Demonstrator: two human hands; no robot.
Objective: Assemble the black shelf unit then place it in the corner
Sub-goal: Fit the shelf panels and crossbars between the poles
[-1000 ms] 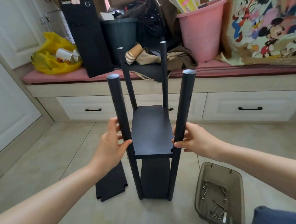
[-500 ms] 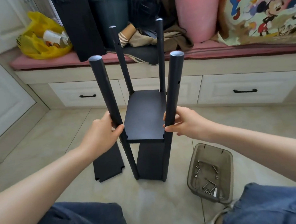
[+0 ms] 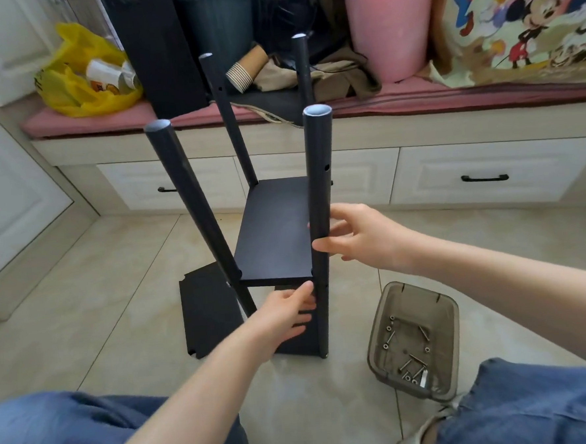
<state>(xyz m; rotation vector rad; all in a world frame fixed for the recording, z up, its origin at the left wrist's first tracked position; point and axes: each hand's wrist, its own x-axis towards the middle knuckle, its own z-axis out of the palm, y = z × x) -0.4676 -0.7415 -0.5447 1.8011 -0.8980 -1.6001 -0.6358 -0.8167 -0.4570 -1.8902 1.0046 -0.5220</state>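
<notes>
- Nearest in, the left hand (image 3: 286,311) reaches under the middle shelf (image 3: 277,219). Its fingers are straight and loose, the thumb is up by the front right pole (image 3: 320,185), and it grips nothing.
- At four o'clock of the unit sits the screw tray (image 3: 415,341); at eight o'clock a loose black panel (image 3: 208,312) lies flat.
- The right hand (image 3: 361,238) comes in from three o'clock, thumb and fingers wrapped round that pole.
- The black shelf unit (image 3: 273,257) stands upright on the tiles, dead centre, its pole tops bare.
- This looks like the shelf-fixing step; next it wants a screw, or another panel seated level.
- At twelve o'clock a tall black panel (image 3: 157,51) leans on the bench.
</notes>
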